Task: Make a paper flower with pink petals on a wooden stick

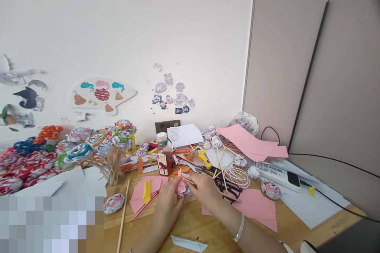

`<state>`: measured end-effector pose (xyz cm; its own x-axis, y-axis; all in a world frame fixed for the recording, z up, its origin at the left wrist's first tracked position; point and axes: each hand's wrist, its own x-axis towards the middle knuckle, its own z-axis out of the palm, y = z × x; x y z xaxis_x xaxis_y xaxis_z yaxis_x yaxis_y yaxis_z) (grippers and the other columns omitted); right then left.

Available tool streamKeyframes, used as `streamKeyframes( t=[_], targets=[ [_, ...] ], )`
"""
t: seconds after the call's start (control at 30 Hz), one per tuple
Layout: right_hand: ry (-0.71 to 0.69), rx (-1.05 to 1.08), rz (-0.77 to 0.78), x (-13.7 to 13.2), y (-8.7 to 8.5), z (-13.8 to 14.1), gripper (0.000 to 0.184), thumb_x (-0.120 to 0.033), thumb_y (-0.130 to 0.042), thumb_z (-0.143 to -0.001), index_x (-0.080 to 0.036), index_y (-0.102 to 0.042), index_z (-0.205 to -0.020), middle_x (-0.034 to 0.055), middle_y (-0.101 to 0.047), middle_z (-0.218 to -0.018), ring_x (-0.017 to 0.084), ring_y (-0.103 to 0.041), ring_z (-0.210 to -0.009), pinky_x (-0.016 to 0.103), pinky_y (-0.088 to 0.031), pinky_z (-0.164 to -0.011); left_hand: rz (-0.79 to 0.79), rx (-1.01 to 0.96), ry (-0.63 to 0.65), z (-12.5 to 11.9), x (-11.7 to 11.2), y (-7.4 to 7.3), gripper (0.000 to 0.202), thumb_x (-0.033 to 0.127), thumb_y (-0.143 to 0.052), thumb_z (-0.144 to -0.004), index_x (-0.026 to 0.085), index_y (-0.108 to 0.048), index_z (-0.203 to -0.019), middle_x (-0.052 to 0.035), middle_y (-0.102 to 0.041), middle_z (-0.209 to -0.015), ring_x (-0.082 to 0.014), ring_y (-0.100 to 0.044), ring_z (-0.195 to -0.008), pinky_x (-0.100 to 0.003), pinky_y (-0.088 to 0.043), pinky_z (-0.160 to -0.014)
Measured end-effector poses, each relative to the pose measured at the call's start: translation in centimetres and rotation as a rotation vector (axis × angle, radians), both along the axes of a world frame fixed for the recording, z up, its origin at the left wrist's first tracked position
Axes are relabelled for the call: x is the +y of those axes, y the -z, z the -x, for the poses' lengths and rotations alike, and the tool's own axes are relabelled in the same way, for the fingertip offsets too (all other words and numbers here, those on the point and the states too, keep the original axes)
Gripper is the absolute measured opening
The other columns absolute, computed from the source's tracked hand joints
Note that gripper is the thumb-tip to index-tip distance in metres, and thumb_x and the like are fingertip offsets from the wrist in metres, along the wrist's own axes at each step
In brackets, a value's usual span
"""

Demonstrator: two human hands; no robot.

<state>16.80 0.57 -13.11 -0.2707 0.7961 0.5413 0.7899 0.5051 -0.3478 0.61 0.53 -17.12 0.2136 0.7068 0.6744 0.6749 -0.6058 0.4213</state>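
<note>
Between my hands is a partly folded pink and white paper flower point(181, 185), just in front of a drink bottle point(164, 157). My left hand point(168, 199) is closed around its left side. My right hand point(206, 190) pinches a thin stick-like piece point(190, 182) against the flower's right side; its tip is hidden among the folds. Left of my left hand, a yellow folded paper strip point(147, 192) lies on pink paper sheets point(137, 194). More pink paper point(261, 207) lies right of my right forearm. A folded pale strip point(189, 243) is on the table below.
Finished paper flowers on sticks point(103, 148) stand at left. A loose paper rose point(114, 203) and a wooden stick point(122, 217) lie on the wooden table. Behind are a yellow cutter point(204, 158), beads point(237, 177) and scraps. A power strip point(277, 174) with a cable lies right.
</note>
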Motion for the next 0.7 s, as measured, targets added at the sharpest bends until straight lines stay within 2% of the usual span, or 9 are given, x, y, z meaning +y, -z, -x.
streamKeyframes(
  t=[0.17,0.27,0.37,0.43,0.53,0.63,0.7],
  targets=[
    [-0.079,0.073,0.05,-0.4,-0.6,0.0,0.019,-0.021,-0.05,-0.087,-0.02,-0.068,-0.082,0.0037,-0.07,-0.08,0.016,-0.062,-0.074,0.022,-0.04,-0.065,0.034,-0.043,0.016,0.1,0.2,0.1,0.043,0.02,-0.054,-0.075,0.022,-0.052,-0.118,-0.0097,-0.065,-0.109,-0.0265,-0.061,-0.099,-0.044,-0.049,-0.085],
    [-0.125,0.186,0.095,-0.3,-0.8,-0.4,0.019,-0.021,-0.05,-0.086,-0.023,-0.069,-0.09,0.0025,-0.071,-0.086,0.016,-0.064,-0.079,0.022,-0.042,-0.069,0.073,-0.107,0.018,0.1,0.2,-0.2,0.041,0.022,-0.056,-0.075,0.022,-0.053,-0.116,-0.0093,-0.064,-0.112,-0.0264,-0.06,-0.101,-0.045,-0.048,-0.087],
    [-0.099,0.292,0.103,-0.2,-1.0,-0.8,0.02,-0.019,-0.052,-0.084,-0.023,-0.067,-0.096,0.0022,-0.071,-0.091,0.017,-0.064,-0.082,0.023,-0.042,-0.072,0.151,-0.194,0.028,-0.2,0.1,-0.6,0.04,0.025,-0.058,-0.075,0.022,-0.054,-0.115,-0.0097,-0.064,-0.113,-0.0268,-0.058,-0.105,-0.046,-0.046,-0.091],
    [-0.071,0.331,0.116,-0.1,-1.2,-0.9,0.019,-0.021,-0.053,-0.083,-0.022,-0.067,-0.095,0.0022,-0.07,-0.088,0.017,-0.063,-0.078,0.023,-0.043,-0.068,0.214,-0.292,0.033,-0.4,-0.1,-0.7,0.045,0.029,-0.06,-0.074,0.021,-0.052,-0.117,-0.0105,-0.061,-0.118,-0.0272,-0.055,-0.111,-0.046,-0.043,-0.094],
    [-0.063,0.329,0.171,0.1,-1.1,-0.9,0.018,-0.023,-0.057,-0.08,-0.021,-0.068,-0.094,0.002,-0.07,-0.081,0.017,-0.062,-0.07,0.023,-0.042,-0.062,0.309,-0.436,0.078,-0.8,-0.2,-0.7,0.055,0.034,-0.061,-0.074,0.021,-0.046,-0.125,-0.0118,-0.053,-0.129,-0.0267,-0.048,-0.121,-0.045,-0.038,-0.101],
    [-0.089,0.301,0.186,0.4,-0.8,-0.7,0.02,-0.021,-0.057,-0.08,-0.021,-0.069,-0.096,0.0034,-0.071,-0.086,0.018,-0.064,-0.075,0.024,-0.043,-0.067,0.396,-0.505,0.157,-1.0,-0.2,-0.5,0.055,0.038,-0.055,-0.079,0.021,-0.042,-0.129,-0.0123,-0.048,-0.135,-0.0252,-0.043,-0.125,-0.042,-0.037,-0.102],
    [-0.107,0.305,0.178,0.4,-0.7,-0.7,0.022,-0.019,-0.055,-0.081,-0.022,-0.069,-0.097,0.0041,-0.071,-0.092,0.019,-0.064,-0.081,0.025,-0.044,-0.071,0.416,-0.521,0.174,-1.0,0.0,-0.4,0.052,0.039,-0.054,-0.079,0.021,-0.044,-0.127,-0.012,-0.049,-0.133,-0.0245,-0.046,-0.123,-0.04,-0.039,-0.101]
  ],
)
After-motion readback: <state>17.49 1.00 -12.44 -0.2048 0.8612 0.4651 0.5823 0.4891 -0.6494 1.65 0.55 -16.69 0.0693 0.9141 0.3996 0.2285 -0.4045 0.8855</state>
